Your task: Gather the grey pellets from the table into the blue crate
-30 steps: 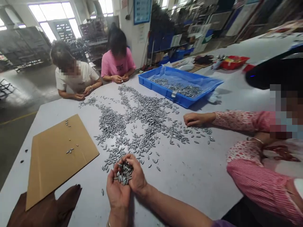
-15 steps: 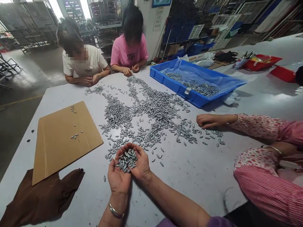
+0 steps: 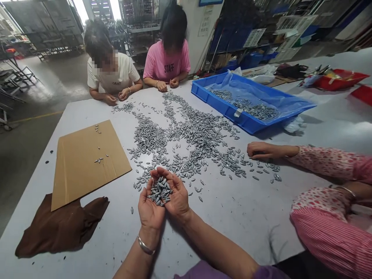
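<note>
Cupped together, my left hand (image 3: 150,212) and my right hand (image 3: 178,196) hold a heap of small silver-grey metal pieces (image 3: 160,191), pointed at the ends. A silver bangle (image 3: 145,244) circles my left wrist. Just beyond my fingertips, a wide scatter of the same metal pieces (image 3: 200,131) covers the middle of the white table (image 3: 221,228). One loose piece lies to the left of my left hand.
A cardboard sheet (image 3: 90,162) with a few pieces on it overlaps a brown cloth (image 3: 64,228) at left. Beyond the scatter stands a blue tray (image 3: 252,126), plastic-lined, with more pieces. Two people sit across; a co-worker's hand (image 3: 261,150) rests by the scatter at right.
The whole scene has shifted slightly right in view as the camera turned. My cupped hands still hold the metal pieces. The person in white has moved their hands a little.
</note>
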`<state>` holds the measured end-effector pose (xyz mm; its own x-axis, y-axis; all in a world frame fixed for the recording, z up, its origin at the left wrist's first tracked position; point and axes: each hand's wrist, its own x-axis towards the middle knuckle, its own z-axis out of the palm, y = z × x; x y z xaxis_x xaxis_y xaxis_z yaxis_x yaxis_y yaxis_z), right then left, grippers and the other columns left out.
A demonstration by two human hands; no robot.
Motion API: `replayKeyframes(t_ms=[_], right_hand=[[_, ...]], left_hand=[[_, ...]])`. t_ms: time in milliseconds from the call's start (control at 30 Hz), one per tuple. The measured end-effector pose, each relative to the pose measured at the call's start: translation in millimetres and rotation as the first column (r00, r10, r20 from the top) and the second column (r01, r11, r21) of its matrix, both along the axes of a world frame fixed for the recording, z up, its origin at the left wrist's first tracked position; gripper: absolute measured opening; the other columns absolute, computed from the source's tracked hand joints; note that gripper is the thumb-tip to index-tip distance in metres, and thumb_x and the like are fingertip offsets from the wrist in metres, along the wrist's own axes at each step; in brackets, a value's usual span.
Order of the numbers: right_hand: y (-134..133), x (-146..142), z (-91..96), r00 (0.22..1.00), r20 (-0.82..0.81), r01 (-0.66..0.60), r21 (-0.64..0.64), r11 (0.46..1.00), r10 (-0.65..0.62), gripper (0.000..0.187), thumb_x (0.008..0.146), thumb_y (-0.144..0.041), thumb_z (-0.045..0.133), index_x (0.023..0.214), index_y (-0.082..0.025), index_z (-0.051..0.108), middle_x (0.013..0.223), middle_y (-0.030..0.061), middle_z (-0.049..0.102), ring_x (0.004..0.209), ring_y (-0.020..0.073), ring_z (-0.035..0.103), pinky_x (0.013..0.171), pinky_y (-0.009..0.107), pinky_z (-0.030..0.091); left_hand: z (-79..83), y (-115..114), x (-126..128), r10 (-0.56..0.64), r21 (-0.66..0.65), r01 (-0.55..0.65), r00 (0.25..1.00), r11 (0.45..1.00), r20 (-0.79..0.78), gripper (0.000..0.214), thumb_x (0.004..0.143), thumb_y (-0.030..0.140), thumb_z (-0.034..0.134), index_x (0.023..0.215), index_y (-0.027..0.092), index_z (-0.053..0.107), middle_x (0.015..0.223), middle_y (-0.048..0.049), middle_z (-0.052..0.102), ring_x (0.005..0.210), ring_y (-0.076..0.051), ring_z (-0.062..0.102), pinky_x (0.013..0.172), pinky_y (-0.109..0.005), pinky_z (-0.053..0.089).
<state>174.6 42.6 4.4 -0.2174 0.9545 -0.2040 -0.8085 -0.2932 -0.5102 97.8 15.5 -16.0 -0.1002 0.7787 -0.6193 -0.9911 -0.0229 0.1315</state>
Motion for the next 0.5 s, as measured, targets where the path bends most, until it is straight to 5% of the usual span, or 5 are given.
replayKeyframes(t_ms=[233,500], right_hand=[[-8.5,-0.1,3.4,0.99,0.135,0.004,0.175,0.984,-0.028,0.044,0.084,-0.049,0.065,0.117,-0.021,0.072,0.12,0.0097,0.074,0.122,0.0283,0.063,0.108,0.043,0.046],[-13.9,0.2,1.6,0.951,0.283,0.012,0.374,0.927,-0.127,0.055,0.091,-0.059,0.055,0.133,-0.024,0.063,0.14,0.009,0.062,0.139,0.0287,0.049,0.117,0.043,0.037]], left_hand=[[2.8,0.6,2.4,-0.006,-0.027,0.008,0.999,1.0,0.051,0.032,0.1,0.02,0.045,0.1,0.014,0.076,0.098,-0.01,0.079,0.094,-0.02,0.075,0.095,-0.038,0.057],[2.1,-3.9,5.0,-0.088,0.059,0.08,0.985,0.995,0.149,0.037,0.103,0.022,0.041,0.093,0.013,0.075,0.095,-0.01,0.079,0.093,-0.019,0.075,0.094,-0.036,0.057]])
